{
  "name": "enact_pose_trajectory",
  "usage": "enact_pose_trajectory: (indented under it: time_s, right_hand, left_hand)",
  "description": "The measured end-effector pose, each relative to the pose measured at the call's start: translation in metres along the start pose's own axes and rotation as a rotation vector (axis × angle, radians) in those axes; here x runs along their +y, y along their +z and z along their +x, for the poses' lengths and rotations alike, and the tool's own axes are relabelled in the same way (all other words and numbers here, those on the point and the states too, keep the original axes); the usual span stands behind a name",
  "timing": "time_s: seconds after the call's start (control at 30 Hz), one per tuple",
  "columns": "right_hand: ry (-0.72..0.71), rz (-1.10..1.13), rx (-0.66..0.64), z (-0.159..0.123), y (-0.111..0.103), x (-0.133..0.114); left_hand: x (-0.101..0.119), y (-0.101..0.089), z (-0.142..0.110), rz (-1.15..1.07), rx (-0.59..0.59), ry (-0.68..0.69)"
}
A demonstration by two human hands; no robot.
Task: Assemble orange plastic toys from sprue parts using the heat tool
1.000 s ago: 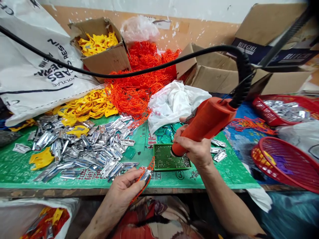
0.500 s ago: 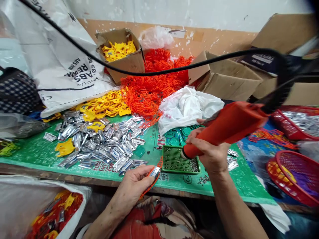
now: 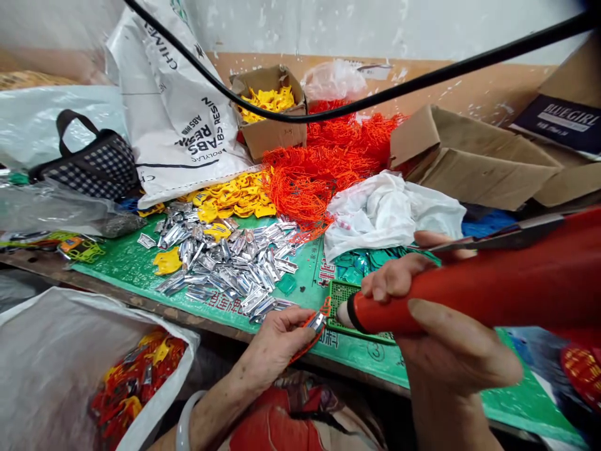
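Observation:
My right hand (image 3: 446, 326) grips a red electric screwdriver (image 3: 451, 291) held almost level, its tip pointing left. Between the thumb and fingers of my left hand (image 3: 277, 341) is an orange plastic piece with a small shiny metal blade plate (image 3: 317, 322) on it. The screwdriver's pale nose is just right of that plate; whether they touch I cannot tell. Behind the tool lies a green perforated tray (image 3: 339, 291), partly covered by it. Many silver metal plates (image 3: 235, 257) are heaped on the green table cover left of the tray.
Yellow plastic parts (image 3: 235, 199) and a pile of orange parts (image 3: 319, 175) lie behind the plates. A white plastic bag (image 3: 389, 210) sits over green pieces. An open white sack (image 3: 28, 369) stands at lower left. A black cable (image 3: 328, 116) hangs across the view.
The screwdriver has swung from tilted over the tray to nearly level, its tip moving close to the left hand's piece. The whole view has shifted, so the table scene appears farther right.

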State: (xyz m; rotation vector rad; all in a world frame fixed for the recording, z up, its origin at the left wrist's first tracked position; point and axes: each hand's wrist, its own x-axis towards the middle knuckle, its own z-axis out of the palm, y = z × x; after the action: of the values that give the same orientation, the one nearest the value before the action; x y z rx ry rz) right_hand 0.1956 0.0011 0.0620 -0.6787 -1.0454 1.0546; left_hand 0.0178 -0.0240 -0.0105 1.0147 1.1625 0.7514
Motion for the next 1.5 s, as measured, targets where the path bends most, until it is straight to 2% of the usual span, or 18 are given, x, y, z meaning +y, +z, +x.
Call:
enact_pose_trajectory:
  time_s: [0.2,0.43,0.8,1.27,1.5]
  right_hand:
    - [0.016,0.017,-0.041,0.0,0.004,0.005]
    - [0.066,0.009,-0.106,-0.004,-0.003,0.012]
    - [0.059,-0.01,-0.145,-0.005,0.0,0.018]
    - [0.052,-0.02,-0.184,-0.007,-0.005,0.021]
    - [0.071,-0.003,-0.167,-0.008,-0.004,0.019]
  left_hand:
    - [-0.002,0.0,0.002,-0.048,-0.006,-0.016]
    - [-0.001,0.001,0.003,-0.104,-0.01,-0.028]
    - [-0.005,0.005,0.006,-0.316,0.003,-0.171]
    - [-0.007,0.006,0.006,-0.332,-0.007,-0.192]
    - [-0.007,0.006,0.008,-0.328,0.03,-0.187]
